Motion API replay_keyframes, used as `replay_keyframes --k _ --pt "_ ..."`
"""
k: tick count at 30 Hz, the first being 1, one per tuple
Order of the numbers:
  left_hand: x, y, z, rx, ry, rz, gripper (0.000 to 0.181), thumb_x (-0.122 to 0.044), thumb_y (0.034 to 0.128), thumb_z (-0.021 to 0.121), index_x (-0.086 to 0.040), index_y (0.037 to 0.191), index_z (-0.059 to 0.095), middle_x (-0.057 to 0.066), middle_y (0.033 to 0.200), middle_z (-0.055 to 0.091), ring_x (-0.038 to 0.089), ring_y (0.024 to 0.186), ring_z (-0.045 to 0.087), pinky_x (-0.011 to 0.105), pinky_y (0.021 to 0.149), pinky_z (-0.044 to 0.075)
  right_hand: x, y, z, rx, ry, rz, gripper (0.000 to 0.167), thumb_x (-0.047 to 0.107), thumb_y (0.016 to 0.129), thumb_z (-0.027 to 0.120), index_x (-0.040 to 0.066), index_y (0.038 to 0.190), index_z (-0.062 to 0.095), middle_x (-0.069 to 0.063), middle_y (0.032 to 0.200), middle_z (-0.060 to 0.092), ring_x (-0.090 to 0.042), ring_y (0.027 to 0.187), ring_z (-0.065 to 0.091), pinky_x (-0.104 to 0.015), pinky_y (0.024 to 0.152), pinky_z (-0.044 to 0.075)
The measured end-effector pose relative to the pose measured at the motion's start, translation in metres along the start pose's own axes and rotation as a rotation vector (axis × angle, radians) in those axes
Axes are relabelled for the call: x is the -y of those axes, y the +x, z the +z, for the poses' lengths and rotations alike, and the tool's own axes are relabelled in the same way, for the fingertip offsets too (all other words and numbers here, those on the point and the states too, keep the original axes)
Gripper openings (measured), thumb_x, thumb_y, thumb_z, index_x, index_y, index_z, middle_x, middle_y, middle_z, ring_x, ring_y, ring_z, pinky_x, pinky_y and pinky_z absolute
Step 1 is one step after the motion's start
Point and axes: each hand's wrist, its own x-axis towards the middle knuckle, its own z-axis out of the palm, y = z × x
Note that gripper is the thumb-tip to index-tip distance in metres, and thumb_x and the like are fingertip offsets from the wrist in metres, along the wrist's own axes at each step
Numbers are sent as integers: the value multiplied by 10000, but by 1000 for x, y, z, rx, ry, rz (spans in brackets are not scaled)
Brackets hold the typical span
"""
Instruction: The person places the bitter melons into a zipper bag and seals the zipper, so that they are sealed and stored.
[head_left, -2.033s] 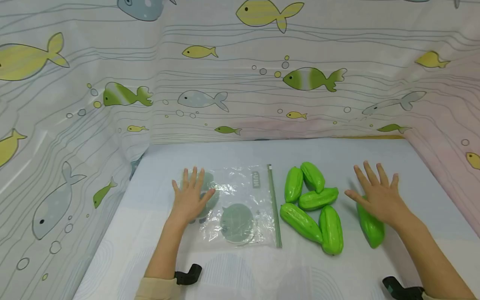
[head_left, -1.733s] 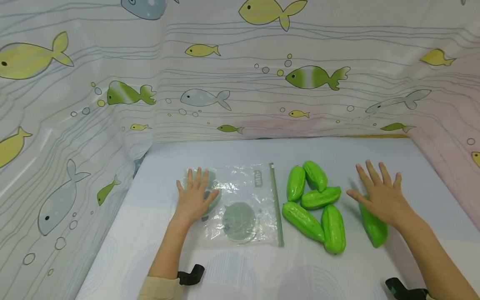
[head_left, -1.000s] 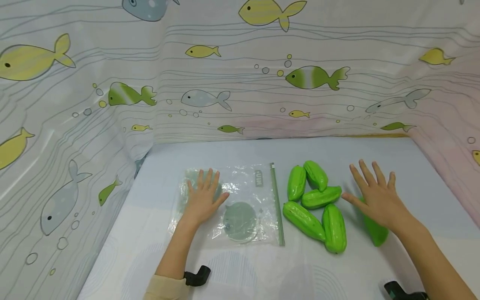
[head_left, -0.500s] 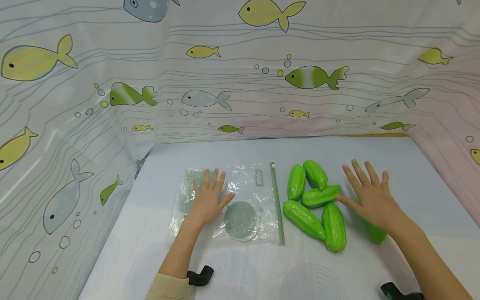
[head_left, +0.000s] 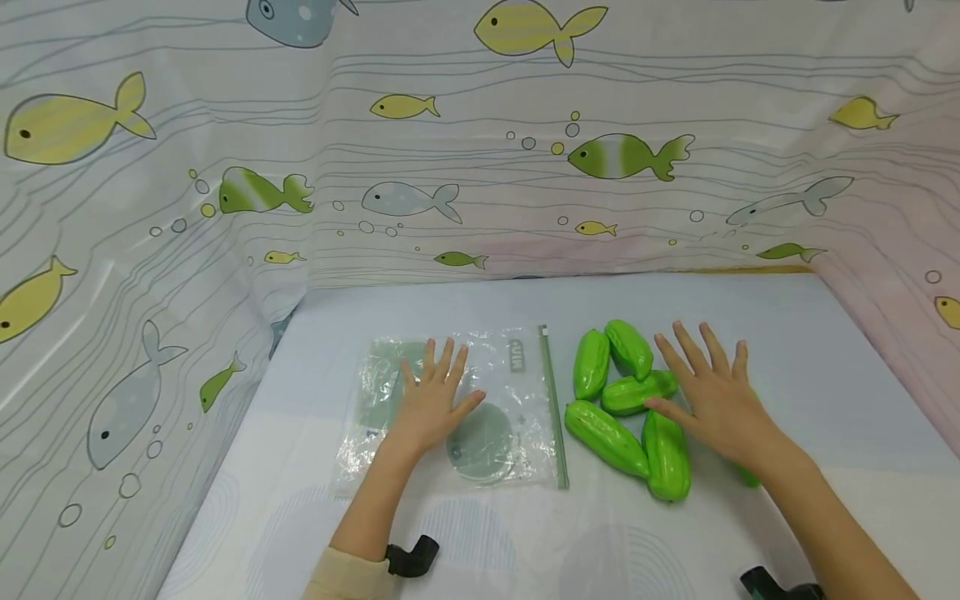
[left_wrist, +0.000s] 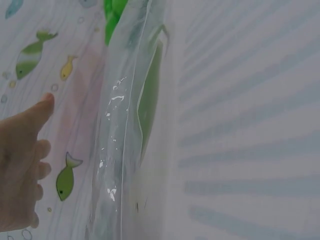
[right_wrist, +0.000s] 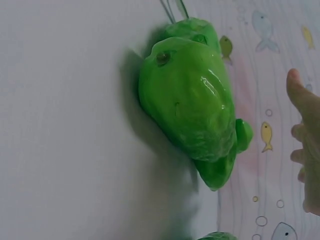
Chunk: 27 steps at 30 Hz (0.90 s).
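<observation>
A clear zip bag (head_left: 528, 433) with pale green printed patches lies flat, its green zip strip (head_left: 555, 417) on the right side. My left hand (head_left: 429, 408) is spread over the bag; in the left wrist view it appears raised and apart from the plastic. Beside the strip lies a cluster of bright green, ridged gourd-like vegetables (head_left: 606, 440). My right hand (head_left: 716, 412) hovers with fingers spread at the cluster's right edge, holding nothing. In the right wrist view a gap separates that hand from the nearest green vegetable (right_wrist: 187, 95). Another green vegetable (head_left: 748, 477) is mostly hidden beneath my right forearm.
The white table (head_left: 300, 533) has faint blue circle prints. A fish-patterned curtain (head_left: 420, 150) stands at the back and both sides. Black wrist mounts (head_left: 414, 557) sit at both wrists.
My left hand has drifted right across the bag. My right hand has moved left, from above the separate vegetable to the cluster's edge. The bag and vegetables have stayed in place.
</observation>
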Motion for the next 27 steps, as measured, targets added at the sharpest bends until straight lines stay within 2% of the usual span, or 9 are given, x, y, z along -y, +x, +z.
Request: replay_keyframes --k 5,9,14,23,27 --pt "-5 0 2 -10 17 14 786 -615 969 349 -126 1551 151 142 1593 97 398 1447 1 725 1055 35 4 2 2 -3 1 -18 879 571 914 540 104 1551 157 -227 1575 124 -401 1440 -85 -736 1019 -89" --pt "-12 1 2 21 35 25 786 -614 972 337 -133 1554 119 122 1596 55 368 1447 -58 719 1058 20 10 5 5 2 5 -33 877 570 913 541 84 1545 176 -205 1587 91 -404 1438 -90 -735 1020 -86" --pt "-20 2 2 71 2 21 790 -618 970 332 -147 1556 90 103 1597 5 320 1433 -150 691 1068 -48 17 9 8 4 13 -43 862 564 916 542 62 1534 213 -202 1586 106 -423 1436 -70 -725 1025 -99" --pt "-29 2 2 39 21 34 791 -629 964 331 -156 1558 111 115 1603 67 335 1446 -94 700 1071 -1 28 16 9 10 23 -47 867 569 909 550 53 1528 230 -212 1575 141 -431 1435 -52 -729 1031 -73" --pt "-34 3 3 48 13 39 791 -631 965 325 -155 1559 110 111 1605 63 330 1447 -97 697 1074 0 35 20 9 26 28 -51 876 574 907 549 56 1531 218 -204 1580 128 -438 1433 -48 -734 1029 -67"
